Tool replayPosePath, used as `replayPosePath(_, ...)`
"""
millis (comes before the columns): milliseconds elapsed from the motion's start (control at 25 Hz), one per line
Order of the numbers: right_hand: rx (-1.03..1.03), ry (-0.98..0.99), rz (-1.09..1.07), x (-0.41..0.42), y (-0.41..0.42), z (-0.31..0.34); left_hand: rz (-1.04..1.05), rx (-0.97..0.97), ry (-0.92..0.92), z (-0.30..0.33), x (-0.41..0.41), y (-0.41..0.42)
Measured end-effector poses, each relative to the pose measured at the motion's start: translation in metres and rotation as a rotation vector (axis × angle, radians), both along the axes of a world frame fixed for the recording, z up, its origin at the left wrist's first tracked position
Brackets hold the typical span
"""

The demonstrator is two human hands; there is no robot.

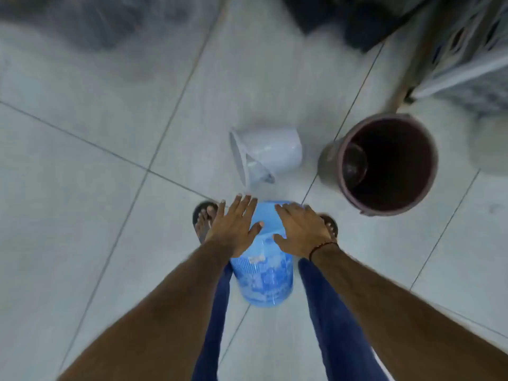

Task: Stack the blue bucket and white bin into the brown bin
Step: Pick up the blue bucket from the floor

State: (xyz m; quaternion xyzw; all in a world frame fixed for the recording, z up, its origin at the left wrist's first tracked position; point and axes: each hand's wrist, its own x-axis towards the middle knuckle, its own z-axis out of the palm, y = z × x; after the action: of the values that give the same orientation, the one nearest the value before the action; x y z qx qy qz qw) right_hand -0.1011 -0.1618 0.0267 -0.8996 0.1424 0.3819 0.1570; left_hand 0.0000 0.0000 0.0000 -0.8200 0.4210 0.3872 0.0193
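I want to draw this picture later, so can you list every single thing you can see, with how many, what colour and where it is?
Blue plastic bucket: one, light blue with ribbed sides, on the floor between the feet, under both hands.
White plastic bin: one, white, tipped on its side at the middle of the floor, beyond the blue bucket.
Brown round plastic bin: one, brown, standing upright to the right, open top; something roundish lies inside, too dark to tell.
Pale lattice-sided crate: one, whitish, top right corner, blurred.
Grey tiled floor: large tiles with dark seams, under everything.
Left hand: one, fingers spread, on the bucket's left side.
Right hand: one, fingers spread, on the bucket's right side, dark wrist band.
Sandalled feet: two, beside the bucket.
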Motion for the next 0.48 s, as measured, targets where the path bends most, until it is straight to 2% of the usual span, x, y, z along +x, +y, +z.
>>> replayPosePath(80,0.057,0.101,0.144,-0.018,0.017,-0.054,-0.027,0.103,0.132,-0.052,-0.029,0.009)
replayPosePath(200,0.137,0.103,0.183,-0.034,0.031,-0.088,-0.036,0.068,0.178,-0.082,-0.059,0.028)
replayPosePath(320,0.174,0.076,0.161,-0.041,0.032,-0.059,-0.112,0.004,0.098,-0.053,-0.072,0.036)
replayPosePath(480,0.157,0.138,0.229,-0.069,0.032,0.012,-0.148,0.009,0.066,0.020,-0.110,0.038)
